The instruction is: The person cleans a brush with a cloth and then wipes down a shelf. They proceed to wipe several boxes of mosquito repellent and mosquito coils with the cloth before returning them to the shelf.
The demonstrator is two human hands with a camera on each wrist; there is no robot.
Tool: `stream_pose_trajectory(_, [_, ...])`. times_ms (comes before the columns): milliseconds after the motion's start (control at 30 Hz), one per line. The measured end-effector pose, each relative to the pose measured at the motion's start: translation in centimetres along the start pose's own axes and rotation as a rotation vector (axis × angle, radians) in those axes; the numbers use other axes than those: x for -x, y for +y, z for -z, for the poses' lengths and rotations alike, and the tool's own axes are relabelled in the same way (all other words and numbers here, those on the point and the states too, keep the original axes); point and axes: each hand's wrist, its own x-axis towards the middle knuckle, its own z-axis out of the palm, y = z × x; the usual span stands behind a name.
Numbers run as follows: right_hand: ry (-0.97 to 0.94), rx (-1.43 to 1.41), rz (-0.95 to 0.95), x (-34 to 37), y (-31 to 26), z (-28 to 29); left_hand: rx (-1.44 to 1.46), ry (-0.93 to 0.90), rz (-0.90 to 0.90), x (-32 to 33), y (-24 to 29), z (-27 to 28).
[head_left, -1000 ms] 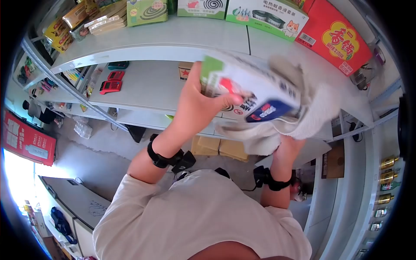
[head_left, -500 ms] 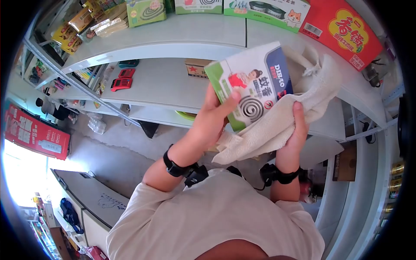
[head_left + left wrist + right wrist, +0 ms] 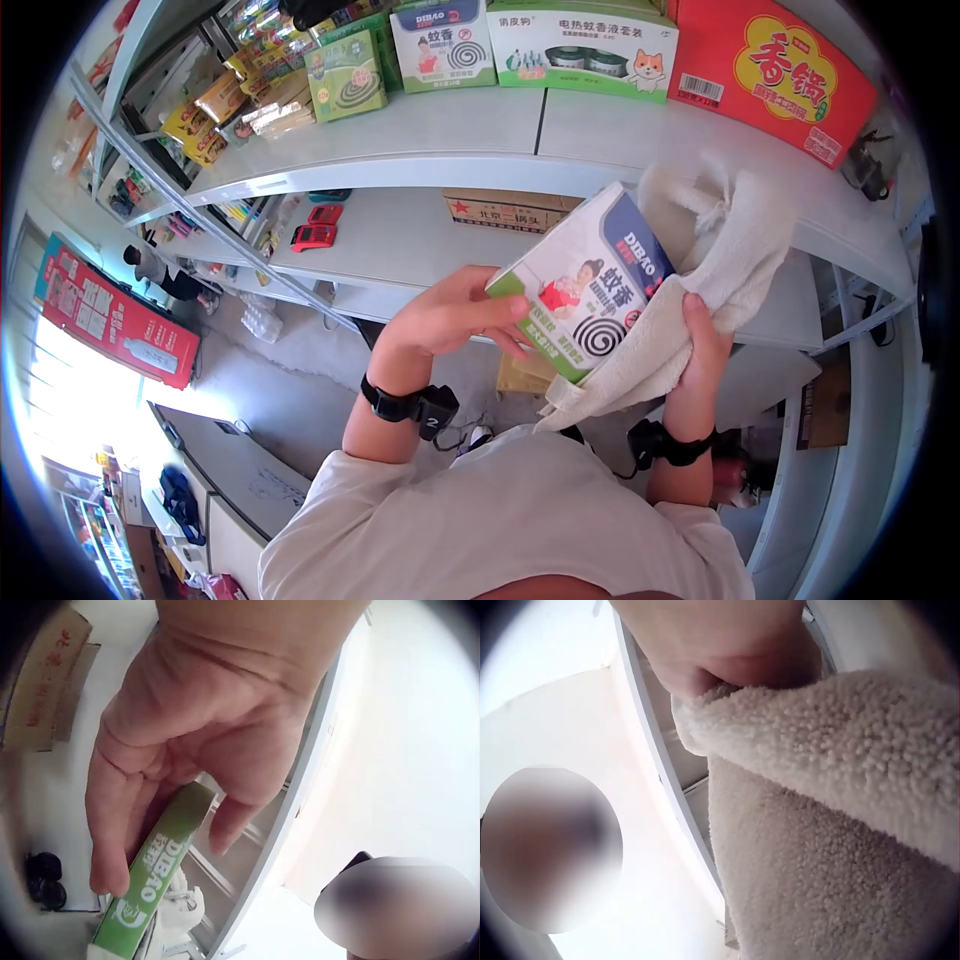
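Observation:
A white, green and blue box with a black spiral print (image 3: pixel 590 290) is tilted in the head view, its right side against a cream cloth (image 3: pixel 740 240). My left hand (image 3: pixel 440 318) is around the box's left end. In the left wrist view, that hand (image 3: pixel 202 712) has its fingers beside the green side (image 3: pixel 154 877), while the thumb stands slightly off it. My right hand (image 3: pixel 705 350) grips the cloth against the box's lower right edge. Thick folds of cloth (image 3: pixel 802 855) hide most of the right fingers (image 3: pixel 735 667) in the right wrist view.
Boxes, including a green-white one (image 3: pixel 582 50) and a red one (image 3: pixel 770 75), line the upper shelf (image 3: pixel 440 130). Below are a brown carton (image 3: pixel 500 210) and red devices (image 3: pixel 315 237). A metal post (image 3: pixel 225 235) slants at left. Another person (image 3: pixel 170 275) is in the background.
The box and cloth have come lower in the head view, and the printed face has turned into clear view. My left hand has shifted to the box's left end, its thumb off the middle of the face.

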Motion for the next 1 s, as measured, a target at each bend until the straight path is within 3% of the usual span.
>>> stream_pose_trajectory(133, [0.007,0.053,0.106,0.0,-0.3,1.5,-0.315,0.089,-0.031,-0.8,1.6,-2.2])
stream_pose_trajectory(233, [0.009,0.058,0.104,-0.1,-0.6,3.2,-0.344,0.116,-0.095,-1.4,2.2,-3.0])
stream_pose_trajectory(333, [0.061,0.116,0.180,0.4,-1.0,4.3,-0.296,0.255,-0.246,-1.0,3.1,-2.2])
stream_pose_trajectory(433, [0.161,0.190,0.198,1.0,-1.8,6.0,-0.103,0.418,-0.475,-0.4,7.3,-0.5])
stream_pose_trajectory(500, [0.175,0.181,0.207,1.2,-2.7,6.9,-0.069,0.403,-0.590,-0.1,10.4,4.0])
stream_pose_trajectory(600, [0.186,0.150,0.226,1.4,-3.0,9.3,-0.098,0.673,-0.562,-1.0,14.8,6.3])
stream_pose_trajectory(867, [0.247,0.135,0.234,3.7,-4.3,11.9,-0.072,0.683,-0.333,-5.8,16.6,14.6])
stream_pose_trajectory(967, [0.268,0.156,0.172,4.8,-4.8,13.9,-0.062,0.820,-0.245,-6.9,16.7,13.8])
stream_pose_trajectory(1000, [0.266,0.142,0.156,5.1,-5.4,14.1,-0.178,0.869,-0.253,-7.2,16.4,14.3])
